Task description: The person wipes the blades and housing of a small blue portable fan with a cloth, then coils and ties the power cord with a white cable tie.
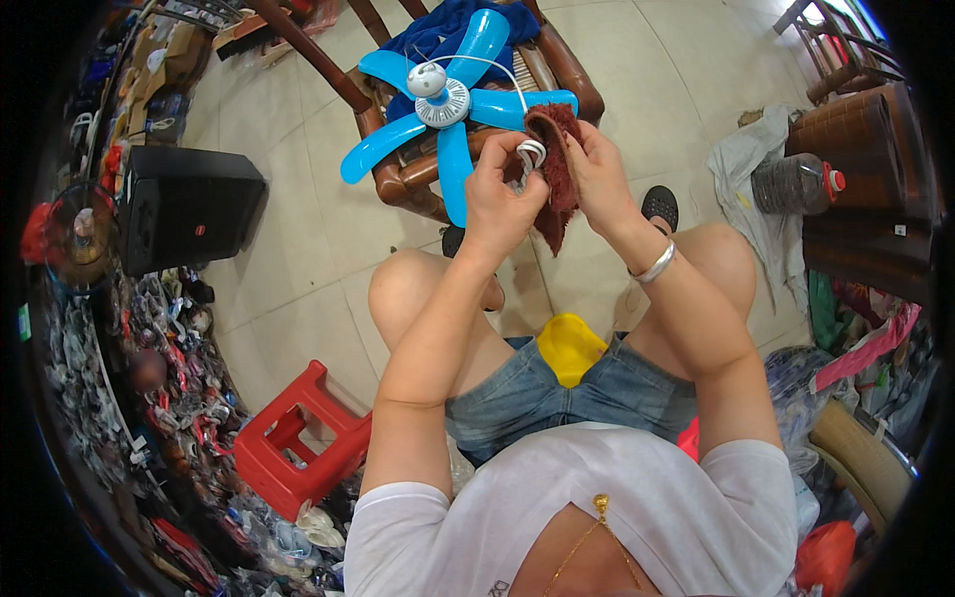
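A small ceiling fan (442, 104) with several glossy blue blades and a white motor housing rests on a wooden chair (406, 175), partly over a dark blue cloth (448, 30). From its top a white cord (515, 78) curves over to my hands. My left hand (507, 190) grips a looped bundle of white cord (531, 153) between thumb and fingers. Beside it my right hand (597, 168) pinches a dark red fluffy cloth (558, 175), which hangs down against the cord bundle. Part of the cord is hidden behind the cloth and fingers.
A black speaker (186, 209) stands at left near a small fan (82, 231). A red plastic stool (298, 440) is by my left side, among heaped wrapped goods (186, 358). At right, a large plastic bottle (791, 183) lies against brown furniture (858, 149). Something yellow (571, 347) shows between my thighs.
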Tool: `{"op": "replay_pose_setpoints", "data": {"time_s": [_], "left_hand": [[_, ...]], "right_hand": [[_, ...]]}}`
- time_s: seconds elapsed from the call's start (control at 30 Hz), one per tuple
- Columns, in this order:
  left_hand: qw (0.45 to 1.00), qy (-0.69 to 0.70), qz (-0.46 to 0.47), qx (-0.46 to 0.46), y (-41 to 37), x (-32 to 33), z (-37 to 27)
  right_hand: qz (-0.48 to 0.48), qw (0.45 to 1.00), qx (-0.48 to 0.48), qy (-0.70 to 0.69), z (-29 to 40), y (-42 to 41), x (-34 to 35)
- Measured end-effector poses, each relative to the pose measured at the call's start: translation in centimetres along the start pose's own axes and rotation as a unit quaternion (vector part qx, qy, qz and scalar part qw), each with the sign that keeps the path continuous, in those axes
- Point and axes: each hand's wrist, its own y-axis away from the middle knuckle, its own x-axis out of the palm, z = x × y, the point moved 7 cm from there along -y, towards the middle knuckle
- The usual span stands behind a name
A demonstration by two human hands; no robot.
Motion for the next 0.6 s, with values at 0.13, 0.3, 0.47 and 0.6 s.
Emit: {"op": "replay_pose_setpoints", "data": {"time_s": [0.13, 0.3, 0.47, 0.6], "left_hand": [[0.999, 0.026, 0.031, 0.014, 0.0, 0.5, -0.4], [0.963, 0.262, -0.015, -0.068, -1.2, -0.6, 0.6], [0.975, 0.21, -0.056, -0.054, -1.3, -1.9, 0.8], [0.992, 0.104, -0.058, -0.032, -1.0, -0.9, 0.9]], "right_hand": [[-0.01, 0.975, 0.137, -0.174, -2.1, 0.4, -0.2], [0.085, 0.879, 0.187, -0.431, -4.1, -1.5, -1.1], [0.005, 0.919, 0.194, -0.343, -0.4, 0.9, 1.1], [0.007, 1.0, -0.005, 0.02, -0.5, 0.0, 1.0]]}}
